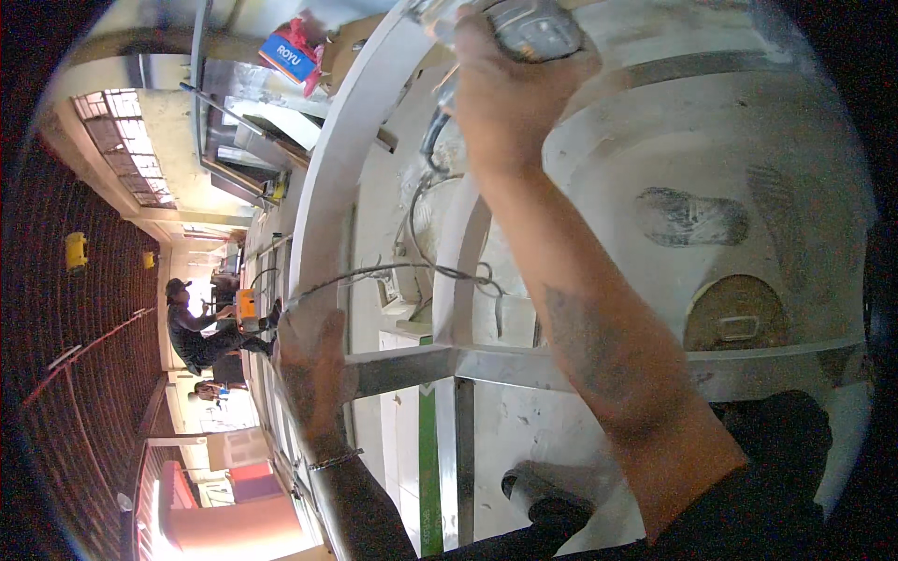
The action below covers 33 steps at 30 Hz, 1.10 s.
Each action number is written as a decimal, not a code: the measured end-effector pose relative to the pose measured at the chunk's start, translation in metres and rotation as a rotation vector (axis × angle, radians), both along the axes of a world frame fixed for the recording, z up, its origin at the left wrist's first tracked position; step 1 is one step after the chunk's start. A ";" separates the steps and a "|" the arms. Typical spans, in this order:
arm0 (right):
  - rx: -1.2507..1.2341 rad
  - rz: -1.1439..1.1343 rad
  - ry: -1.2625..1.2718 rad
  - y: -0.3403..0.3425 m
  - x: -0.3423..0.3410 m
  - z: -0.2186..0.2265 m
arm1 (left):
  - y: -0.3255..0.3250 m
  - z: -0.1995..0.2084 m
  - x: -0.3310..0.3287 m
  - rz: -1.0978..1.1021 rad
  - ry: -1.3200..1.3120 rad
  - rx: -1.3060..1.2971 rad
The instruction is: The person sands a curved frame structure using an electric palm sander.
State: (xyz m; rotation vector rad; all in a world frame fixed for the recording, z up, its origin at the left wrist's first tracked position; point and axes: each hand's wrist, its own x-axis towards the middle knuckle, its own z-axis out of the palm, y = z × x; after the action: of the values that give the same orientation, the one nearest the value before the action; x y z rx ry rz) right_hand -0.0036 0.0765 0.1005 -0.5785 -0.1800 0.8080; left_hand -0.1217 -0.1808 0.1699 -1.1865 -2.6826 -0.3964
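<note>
At the far end of the scene my right hand [519, 98] is closed around a grey power tool [535, 30], which is partly cut off and blurred. Its exact kind cannot be made out. A dark cord [433, 140] hangs by the hand and trails back over the frame. The tool is close to the pale bar of a metal frame [335, 154], but whether they touch is unclear. On the left, my left hand [313, 360] wraps over the edge of that same bar, near a crossbar [398, 370]. Its fingertips are partly hidden.
A blue box with red plastic [288, 58] lies beyond the frame. One person in dark clothes and a cap [201, 327] sits at left beside an orange thing [246, 309]. Below me are a dusty shoe print [692, 217], a green-edged carton [427, 467] and a dark slipper [552, 510].
</note>
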 end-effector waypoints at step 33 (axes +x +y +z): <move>-0.104 0.211 -0.215 -0.038 -0.035 -0.017 | 0.000 -0.004 -0.007 0.038 0.088 -0.005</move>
State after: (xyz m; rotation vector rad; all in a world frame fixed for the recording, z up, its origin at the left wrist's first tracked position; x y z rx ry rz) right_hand -0.0383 0.0382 0.0831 -0.7535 -0.4031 0.9632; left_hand -0.1283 -0.1804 0.1660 -1.1249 -2.6276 -0.3241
